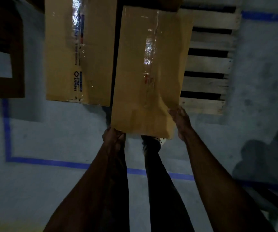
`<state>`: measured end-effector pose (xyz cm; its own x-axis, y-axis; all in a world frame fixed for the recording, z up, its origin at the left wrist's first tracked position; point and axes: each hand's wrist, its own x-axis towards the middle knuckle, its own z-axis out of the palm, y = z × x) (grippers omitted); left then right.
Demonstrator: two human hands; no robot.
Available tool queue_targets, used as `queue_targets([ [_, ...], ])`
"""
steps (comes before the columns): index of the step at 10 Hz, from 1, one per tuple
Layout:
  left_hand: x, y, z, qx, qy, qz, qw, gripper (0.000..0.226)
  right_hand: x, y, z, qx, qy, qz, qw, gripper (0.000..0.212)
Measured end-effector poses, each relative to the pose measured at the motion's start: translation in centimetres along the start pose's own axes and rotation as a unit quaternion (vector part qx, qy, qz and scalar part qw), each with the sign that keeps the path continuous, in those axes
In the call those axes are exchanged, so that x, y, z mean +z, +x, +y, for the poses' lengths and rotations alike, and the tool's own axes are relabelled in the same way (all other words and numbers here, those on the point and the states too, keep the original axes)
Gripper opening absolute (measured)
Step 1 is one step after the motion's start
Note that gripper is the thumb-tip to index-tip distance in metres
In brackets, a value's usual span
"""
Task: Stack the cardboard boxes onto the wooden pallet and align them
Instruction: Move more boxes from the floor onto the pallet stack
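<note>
Long taped cardboard box (pixel 149 72) sits mid-frame, tilted; second printed-tape box (pixel 78 52) upper left; slatted wooden pallet (pixel 208 64) upper right.

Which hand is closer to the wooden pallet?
Right. The right hand grips the held box's corner just below the pallet; the left hand is farther left.

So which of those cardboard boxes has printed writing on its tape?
The left box, which neither hand touches. Its tape strip carries blue print and a logo. The box held by the left hand and right hand has plain clear tape.
</note>
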<state>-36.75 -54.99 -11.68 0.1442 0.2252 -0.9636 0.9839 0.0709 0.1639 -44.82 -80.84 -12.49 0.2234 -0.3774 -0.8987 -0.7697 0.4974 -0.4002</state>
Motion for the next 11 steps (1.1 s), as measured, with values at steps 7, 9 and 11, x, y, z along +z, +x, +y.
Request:
queue_targets([
  [7, 0.0, 2.7, 4.9, 0.005, -0.109, -0.127, 0.986, 0.012, 2.6, 0.1, -0.6, 0.222, 0.027, -0.015, 0.975, 0.076],
  [9, -0.2, 1.8, 5.7, -0.008, -0.138, -0.174, 0.975, 0.036, 3.6, 0.3, -1.0, 0.186, 0.033, 0.010, 0.982, 0.057],
  [11, 0.3, 1.8, 6.5, 0.006, -0.133, -0.166, 0.977, 0.022, 3.8, 0.5, -1.7, 0.149, 0.053, 0.006, 0.987, 0.056],
])
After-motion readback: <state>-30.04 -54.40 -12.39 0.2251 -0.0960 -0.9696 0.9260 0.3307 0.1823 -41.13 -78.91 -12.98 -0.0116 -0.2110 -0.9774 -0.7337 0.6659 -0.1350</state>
